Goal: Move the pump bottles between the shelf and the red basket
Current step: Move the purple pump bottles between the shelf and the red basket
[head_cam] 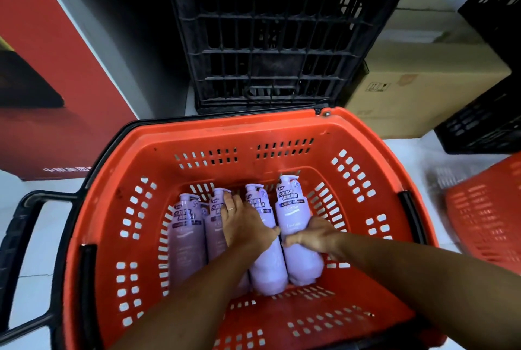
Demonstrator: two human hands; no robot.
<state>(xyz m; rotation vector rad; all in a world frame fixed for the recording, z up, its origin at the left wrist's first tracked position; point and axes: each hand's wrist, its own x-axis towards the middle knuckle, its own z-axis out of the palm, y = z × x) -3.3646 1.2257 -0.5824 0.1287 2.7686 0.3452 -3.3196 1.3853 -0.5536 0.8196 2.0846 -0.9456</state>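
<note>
**Carrier.** The red basket [231, 126] stands on the pale floor [406, 152]. Its black handle [25, 236] projects from the left wall.

**Contents.** Four lavender pump containers lie flat on the basket floor, side by side, with their pump heads toward the far wall. From the left wall to the right wall they are:
1. first bottle [186, 231]
2. second bottle [215, 225]
3. third bottle [267, 265]
4. fourth bottle [293, 208]

Each one touches the next. The fourth bottle sits nearest the right wall, and its pump head reaches closer to the far wall than the others. All four sit in the far half of the basket. The near half of the basket floor is crossed by both forearms.

**Left grip** [245, 225]. It is spread, with the fingers straight. The palm lies on top of the second and third bottles, and the fingertips point toward the far wall. One finger carries a ring.

**Right grip** [315, 235]. The fingers are curled round the midsection of the fourth bottle from its right side, pinching the body below the label.

**Surroundings.**
- A black crate [267, 39] stands just beyond the far rim.
- A cardboard box [423, 81] stands to the right of the crate.
- A second red basket [490, 208] is partly in view at the right edge, blurred.
- A red panel [42, 67] stands at the left.
</note>
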